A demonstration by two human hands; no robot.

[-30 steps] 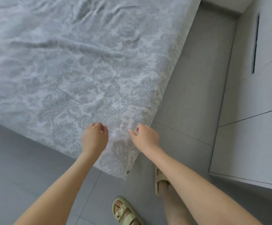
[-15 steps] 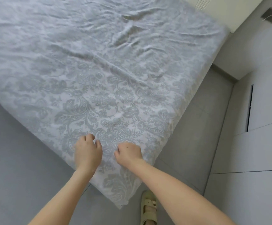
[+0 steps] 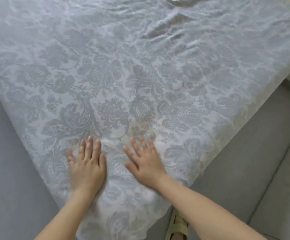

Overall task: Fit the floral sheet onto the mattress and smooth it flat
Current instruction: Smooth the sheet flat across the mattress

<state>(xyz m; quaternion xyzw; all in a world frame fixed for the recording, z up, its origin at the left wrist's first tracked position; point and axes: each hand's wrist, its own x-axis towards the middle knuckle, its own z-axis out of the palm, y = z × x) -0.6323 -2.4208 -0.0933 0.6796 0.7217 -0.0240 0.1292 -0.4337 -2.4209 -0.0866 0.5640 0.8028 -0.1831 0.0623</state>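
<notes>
So we've got both hands down flat on the sheet (image 3: pixel 123 75), right near the corner of the bed closest to us. The left hand (image 3: pixel 87 166) is spread open, palm down, fingers straight and a little fanned, gripping nothing and just pressing on the fabric. The right hand (image 3: pixel 145 161) is the same deal: open, palm on the cloth, fingers stretched out and angled slightly to the left. They sit side by side with a small gap of sheet between them. Both look a bit blurry.

The sheet covers the whole top of the mattress as far as we can see, grey floral print on white, and drapes over the near corner down toward the floor (image 3: pixel 10 153). Around our hands it lies fairly smooth, but there's a bunch of wrinkles (image 3: pixel 166 26) further up toward the far right. One sandal (image 3: pixel 178 226) peeks out below the right forearm, just beside the hanging corner.
</notes>
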